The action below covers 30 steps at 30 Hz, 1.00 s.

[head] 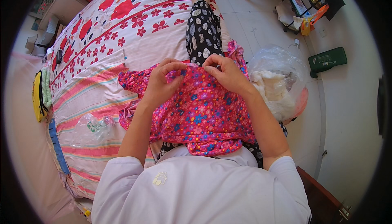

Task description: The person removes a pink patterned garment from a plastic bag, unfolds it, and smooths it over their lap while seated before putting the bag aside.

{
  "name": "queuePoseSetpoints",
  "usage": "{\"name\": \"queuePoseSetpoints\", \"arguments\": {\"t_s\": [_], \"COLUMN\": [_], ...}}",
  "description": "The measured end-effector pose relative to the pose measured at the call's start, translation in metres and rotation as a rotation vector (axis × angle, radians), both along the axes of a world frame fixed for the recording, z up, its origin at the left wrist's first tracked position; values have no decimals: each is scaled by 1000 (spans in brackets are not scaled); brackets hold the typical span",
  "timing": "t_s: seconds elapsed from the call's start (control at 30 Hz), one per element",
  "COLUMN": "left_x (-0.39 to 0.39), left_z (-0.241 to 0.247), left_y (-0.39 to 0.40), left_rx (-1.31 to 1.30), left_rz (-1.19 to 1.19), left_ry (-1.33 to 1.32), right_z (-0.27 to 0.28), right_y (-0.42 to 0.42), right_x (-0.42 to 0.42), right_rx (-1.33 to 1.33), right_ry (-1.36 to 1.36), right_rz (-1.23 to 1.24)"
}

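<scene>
A pink flower-print garment [202,110] with a red zipper lies spread across my lap. My left hand [167,81] is at its upper edge, the fingers curled and the fingertips at the cloth. My right hand [223,70] pinches the same edge a little to the right, thumb against forefinger. Between the two hands a short stretch of the edge shows. Whether a small thing such as a needle is between the fingers cannot be told. My outstretched leg, in black leaf-print trousers [203,34], lies beyond the garment.
The bed has a red-flowered sheet [153,40] and a striped cloth [98,101], with a crumpled clear plastic bag [96,129] on the left. To the right, an open plastic bag [275,101] holds white stuffing. Farther off are a green container [327,59] and a small rack [301,6].
</scene>
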<state>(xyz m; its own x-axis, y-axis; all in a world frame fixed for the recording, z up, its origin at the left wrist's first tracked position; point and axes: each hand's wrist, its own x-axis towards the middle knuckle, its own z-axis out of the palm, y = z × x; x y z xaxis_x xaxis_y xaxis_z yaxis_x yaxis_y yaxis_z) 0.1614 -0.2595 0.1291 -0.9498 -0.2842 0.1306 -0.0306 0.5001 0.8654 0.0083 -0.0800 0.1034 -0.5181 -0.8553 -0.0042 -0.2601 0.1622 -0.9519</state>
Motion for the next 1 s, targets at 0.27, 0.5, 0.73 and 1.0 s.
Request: {"name": "queuePoseSetpoints", "arguments": {"t_s": [0.27, 0.5, 0.73, 1.0], "left_x": [-2, 40, 63, 62], "left_z": [-13, -16, -16, -20], "left_y": [20, 86, 98, 98], "left_rx": [-201, -347, -377, -404], "left_rz": [91, -65, -143, -98], "left_ry": [70, 57, -32, -11], "right_z": [-11, -8, 6, 19], "right_y": [-2, 28, 51, 59], "right_x": [-4, -8, 27, 64], "right_rx": [-50, 51, 106, -191], "right_ry": [-182, -358, -261, 118], "right_rz": [-88, -17, -116, -78]}}
